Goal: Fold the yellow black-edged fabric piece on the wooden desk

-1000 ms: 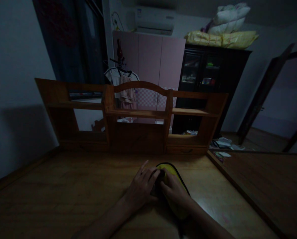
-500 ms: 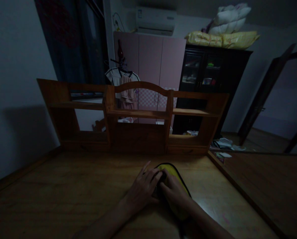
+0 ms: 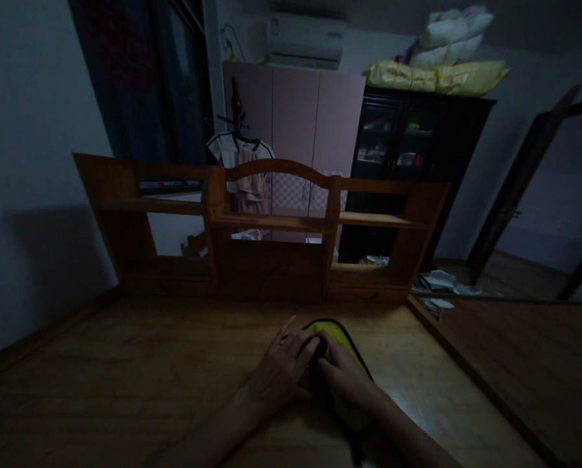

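A yellow-green case (image 3: 338,333) with black edging lies on the wooden desk (image 3: 174,364), beneath and between my hands. Curled over a small dark object (image 3: 322,350) at the case's left side is my left hand (image 3: 286,364), its index finger pointing up and away. My right hand (image 3: 344,374) lies across the case, thumb and fingers bent toward the same dark object from the right. Dim light and the fingers hide most of that object, so its kind is unclear. A dark strap or edge (image 3: 356,448) trails off the case's near end.
A wooden shelf unit (image 3: 271,223) with drawers stands along the desk's far edge. The white wall (image 3: 37,260) rises at left. A raised wooden ledge (image 3: 466,370) borders the right side, with plastic bags (image 3: 440,281) beyond it.
My right thumb and fingers have shifted slightly around the dark object, a bit more of which shows. The left hand and the case are nearly still.
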A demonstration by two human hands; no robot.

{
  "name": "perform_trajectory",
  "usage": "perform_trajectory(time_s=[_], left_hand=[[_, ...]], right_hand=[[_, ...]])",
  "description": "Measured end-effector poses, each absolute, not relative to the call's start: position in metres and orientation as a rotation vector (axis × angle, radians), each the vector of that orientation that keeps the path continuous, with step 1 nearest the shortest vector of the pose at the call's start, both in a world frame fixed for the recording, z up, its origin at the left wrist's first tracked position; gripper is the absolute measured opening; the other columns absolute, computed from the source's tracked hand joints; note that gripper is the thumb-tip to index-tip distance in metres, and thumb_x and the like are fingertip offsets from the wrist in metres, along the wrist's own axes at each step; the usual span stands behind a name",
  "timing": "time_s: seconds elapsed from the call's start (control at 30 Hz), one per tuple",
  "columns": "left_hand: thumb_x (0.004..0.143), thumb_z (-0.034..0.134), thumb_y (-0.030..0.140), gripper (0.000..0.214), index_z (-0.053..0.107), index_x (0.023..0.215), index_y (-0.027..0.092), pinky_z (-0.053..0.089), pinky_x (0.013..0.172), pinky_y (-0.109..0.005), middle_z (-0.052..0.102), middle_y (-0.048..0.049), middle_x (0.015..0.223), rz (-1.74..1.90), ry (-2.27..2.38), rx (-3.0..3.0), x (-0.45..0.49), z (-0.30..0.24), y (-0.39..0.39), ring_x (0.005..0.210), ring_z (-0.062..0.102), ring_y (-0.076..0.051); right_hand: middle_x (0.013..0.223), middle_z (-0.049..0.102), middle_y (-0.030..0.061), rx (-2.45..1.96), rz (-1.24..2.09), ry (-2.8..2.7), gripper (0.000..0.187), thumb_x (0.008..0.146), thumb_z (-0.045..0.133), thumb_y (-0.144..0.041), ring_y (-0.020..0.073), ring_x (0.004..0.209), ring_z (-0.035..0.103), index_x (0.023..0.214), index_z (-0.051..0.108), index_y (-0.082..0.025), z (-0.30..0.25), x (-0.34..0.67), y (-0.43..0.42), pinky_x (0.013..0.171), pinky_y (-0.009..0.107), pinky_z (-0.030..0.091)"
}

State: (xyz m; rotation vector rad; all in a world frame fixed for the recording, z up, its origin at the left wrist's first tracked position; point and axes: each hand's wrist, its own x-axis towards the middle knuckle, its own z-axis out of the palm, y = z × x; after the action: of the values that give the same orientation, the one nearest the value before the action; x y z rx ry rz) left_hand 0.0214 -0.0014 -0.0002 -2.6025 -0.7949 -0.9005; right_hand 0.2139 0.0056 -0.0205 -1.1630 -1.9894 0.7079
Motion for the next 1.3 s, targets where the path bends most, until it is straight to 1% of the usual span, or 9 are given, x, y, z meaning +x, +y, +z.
perform_trajectory(time_s=[0.17, 0.37, 0.43, 0.57, 0.7, 0.83, 0.93, 1.1, 1.3], left_hand=[[0.062, 0.084, 0.047, 0.091, 0.040, 0.133, 0.011, 0.026, 0.113, -0.064, 0.056, -0.0158, 0.123, -0.940, -0.839, -2.566, 0.020, -0.001, -0.002, 0.114, 0.055, -0.032], [0.071, 0.078, 0.048, 0.081, 0.041, 0.133, 0.010, 0.024, 0.114, -0.063, 0.057, -0.0149, 0.121, -1.124, -0.945, -2.360, 0.016, -0.001, -0.002, 0.114, 0.056, -0.031], [0.072, 0.076, 0.051, 0.081, 0.041, 0.133, 0.009, 0.024, 0.114, -0.063, 0.057, -0.0155, 0.120, -1.149, -0.932, -2.323, 0.015, 0.000, -0.003, 0.114, 0.056, -0.031], [0.076, 0.072, 0.053, 0.080, 0.041, 0.134, 0.008, 0.021, 0.115, -0.063, 0.056, -0.0166, 0.123, -1.112, -0.916, -2.330, 0.015, 0.000, -0.004, 0.117, 0.054, -0.031], [0.081, 0.063, 0.059, 0.077, 0.042, 0.135, 0.008, 0.018, 0.114, -0.066, 0.056, -0.0172, 0.123, -1.066, -0.883, -2.340, 0.015, 0.000, -0.004, 0.116, 0.054, -0.032], [0.085, 0.058, 0.057, 0.069, 0.044, 0.133, 0.009, 0.023, 0.113, -0.065, 0.057, -0.0167, 0.122, -1.061, -0.867, -2.330, 0.016, 0.001, -0.004, 0.114, 0.055, -0.031], [0.085, 0.059, 0.055, 0.068, 0.044, 0.133, 0.009, 0.023, 0.114, -0.064, 0.057, -0.0164, 0.122, -1.045, -0.869, -2.341, 0.017, 0.001, -0.005, 0.115, 0.055, -0.031], [0.086, 0.057, 0.057, 0.068, 0.045, 0.132, 0.008, 0.019, 0.115, -0.064, 0.056, -0.0169, 0.123, -1.056, -0.845, -2.329, 0.017, -0.001, -0.003, 0.116, 0.054, -0.031], [0.085, 0.056, 0.062, 0.073, 0.044, 0.133, 0.009, 0.022, 0.114, -0.064, 0.056, -0.0176, 0.124, -1.016, -0.840, -2.358, 0.016, -0.001, -0.004, 0.117, 0.053, -0.032]], right_hand=[[0.121, 0.062, 0.0079, -1.115, 0.747, -1.958, 0.054, 0.078, 0.056, -0.015, 0.0261, 0.112, 0.056, 0.131, 0.047, -0.022, -0.014, 0.216, 0.004, 0.097, 0.038, 0.042], [0.092, 0.066, 0.0028, -1.100, 0.715, -1.792, 0.022, 0.087, 0.057, -0.031, 0.0200, 0.083, 0.062, 0.105, 0.052, -0.020, 0.004, 0.209, -0.003, 0.072, 0.028, 0.048], [0.084, 0.065, 0.0011, -1.099, 0.702, -1.751, 0.020, 0.086, 0.060, -0.035, 0.0184, 0.075, 0.061, 0.098, 0.054, -0.020, 0.008, 0.206, -0.005, 0.065, 0.026, 0.047], [0.079, 0.066, 0.0009, -1.115, 0.669, -1.728, 0.019, 0.086, 0.062, -0.037, 0.0168, 0.069, 0.061, 0.089, 0.059, -0.019, 0.007, 0.206, -0.004, 0.060, 0.024, 0.046], [0.077, 0.066, 0.0002, -1.130, 0.713, -1.737, 0.017, 0.085, 0.063, -0.034, 0.0164, 0.067, 0.062, 0.091, 0.060, -0.018, 0.002, 0.208, -0.001, 0.057, 0.023, 0.046], [0.086, 0.068, 0.0008, -1.054, 0.738, -1.767, 0.017, 0.083, 0.061, -0.023, 0.0180, 0.077, 0.063, 0.099, 0.062, -0.019, 0.001, 0.208, 0.001, 0.066, 0.024, 0.049], [0.099, 0.070, 0.0031, -1.011, 0.752, -1.800, 0.025, 0.082, 0.059, -0.017, 0.0207, 0.090, 0.064, 0.106, 0.064, -0.019, 0.003, 0.208, 0.001, 0.079, 0.029, 0.050], [0.107, 0.070, 0.0055, -1.012, 0.760, -1.826, 0.035, 0.081, 0.057, -0.015, 0.0235, 0.098, 0.064, 0.115, 0.063, -0.019, 0.003, 0.209, 0.001, 0.089, 0.034, 0.050], [0.122, 0.065, 0.0076, -0.956, 0.794, -1.818, 0.046, 0.081, 0.056, -0.014, 0.0244, 0.111, 0.060, 0.127, 0.057, -0.020, -0.005, 0.210, 0.002, 0.098, 0.037, 0.047]])
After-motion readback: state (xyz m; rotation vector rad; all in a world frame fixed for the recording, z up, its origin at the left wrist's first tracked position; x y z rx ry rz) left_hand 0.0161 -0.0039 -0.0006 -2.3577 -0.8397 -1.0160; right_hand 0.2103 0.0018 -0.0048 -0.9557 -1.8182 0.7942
